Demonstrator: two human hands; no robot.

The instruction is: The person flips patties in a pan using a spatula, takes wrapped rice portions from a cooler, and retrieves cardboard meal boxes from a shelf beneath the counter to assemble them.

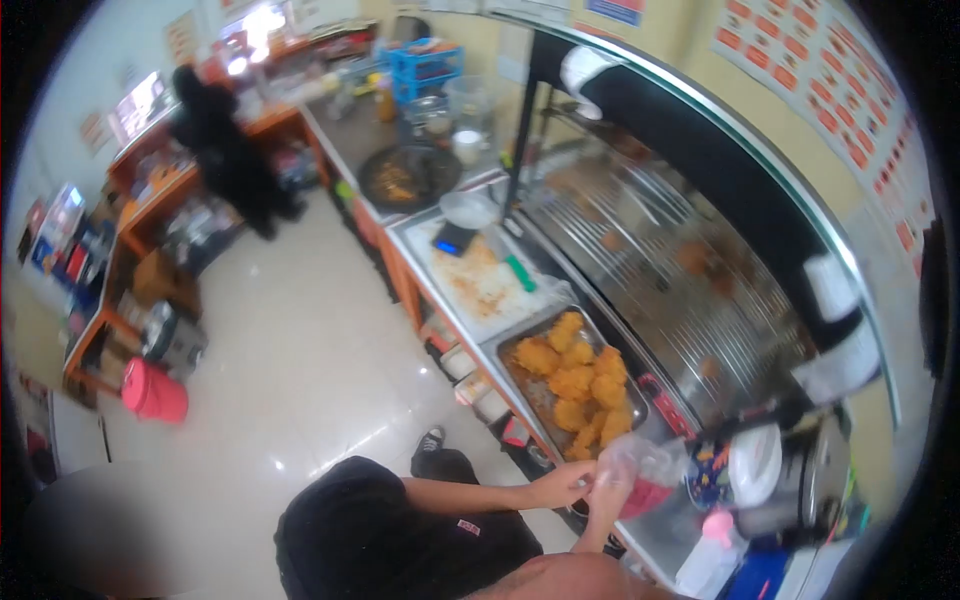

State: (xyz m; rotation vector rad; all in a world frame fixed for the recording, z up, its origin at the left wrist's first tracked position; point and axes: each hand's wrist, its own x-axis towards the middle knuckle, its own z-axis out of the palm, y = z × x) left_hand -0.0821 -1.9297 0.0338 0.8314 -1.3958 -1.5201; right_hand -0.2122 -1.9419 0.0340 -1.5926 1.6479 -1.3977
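Both my hands are close together at the near end of a metal tray (548, 400) of golden fried chicken pieces (572, 382). My left hand (562, 486) has its fingers closed on the edge of thin clear plastic (655, 458), close to my right wrist. It looks like a disposable glove or a bag. My right hand (612, 478) is partly inside this plastic, its fingers blurred behind it. A red patch (648, 498) shows just under the plastic.
A glass display cabinet (660, 250) with wire racks runs behind the counter. Beyond the tray lie a white board (480, 290), a green-handled tool (520, 272), a small scale (455, 238) and a dark pan (410, 178). A person in black (225, 150) stands far left; a pink bin (152, 390) is on the floor.
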